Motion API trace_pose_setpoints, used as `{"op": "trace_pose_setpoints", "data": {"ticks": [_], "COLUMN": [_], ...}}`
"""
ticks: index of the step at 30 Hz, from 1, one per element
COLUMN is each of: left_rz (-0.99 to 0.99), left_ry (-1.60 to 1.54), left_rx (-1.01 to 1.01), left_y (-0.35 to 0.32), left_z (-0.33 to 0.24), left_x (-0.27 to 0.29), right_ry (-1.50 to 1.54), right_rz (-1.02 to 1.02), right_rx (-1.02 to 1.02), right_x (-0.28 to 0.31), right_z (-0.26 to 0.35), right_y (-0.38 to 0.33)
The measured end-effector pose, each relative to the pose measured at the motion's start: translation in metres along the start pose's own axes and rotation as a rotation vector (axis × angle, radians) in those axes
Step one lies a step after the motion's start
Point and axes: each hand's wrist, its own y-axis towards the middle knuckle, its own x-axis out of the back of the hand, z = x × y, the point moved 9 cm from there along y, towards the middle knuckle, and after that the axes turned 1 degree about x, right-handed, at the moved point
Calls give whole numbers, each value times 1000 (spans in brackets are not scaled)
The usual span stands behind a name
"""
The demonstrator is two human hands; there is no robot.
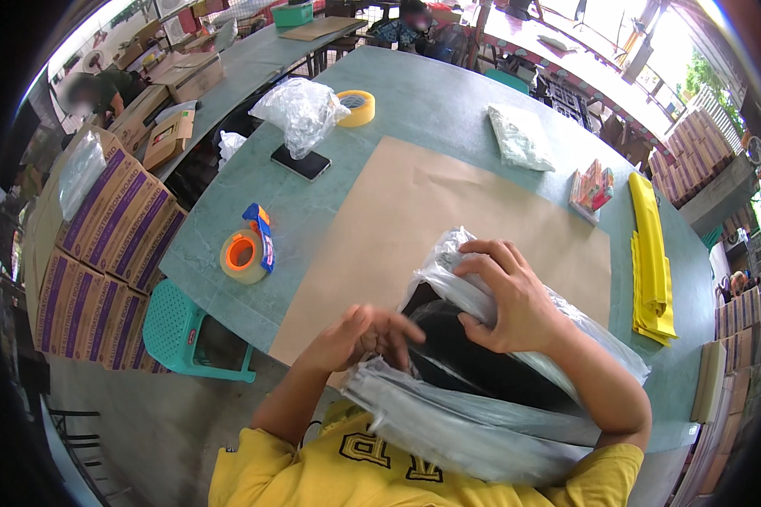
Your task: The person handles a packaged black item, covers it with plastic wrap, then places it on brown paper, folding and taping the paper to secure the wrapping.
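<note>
A long black object (457, 342) of unclear kind lies at the table's near edge, partly wrapped in clear plastic sheeting (473, 414). The sheeting is parted lengthwise, so the black surface shows between its two sides. My right hand (511, 296) curls over the far side of the plastic, with a fold of it between thumb and fingers. At the object's left end is my left hand (368, 338), index finger stretched toward the black surface and the other fingers bent but apart. Brown paper (397, 203) lies flat under the bundle.
On the table are a tape dispenser (247, 253), a yellow tape roll (357, 108), a phone (301, 163), crumpled plastic (300, 114), a flat clear packet (520, 137), a small clear box (594, 191) and folded yellow material (651, 262). A green stool (177, 325) and stacked cartons (114, 220) stand left.
</note>
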Motion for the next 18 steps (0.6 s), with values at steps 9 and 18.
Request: {"op": "trace_pose_setpoints", "data": {"ticks": [9,18], "left_rz": [-354,-491], "left_ry": [750,842], "left_rx": [-21,-187], "left_y": [25,24], "left_z": [-39,-44], "left_x": [-3,15], "right_ry": [78,86], "right_rz": [23,5], "right_rx": [2,21], "right_x": [2,-2], "right_z": [4,6], "right_y": [1,0]}}
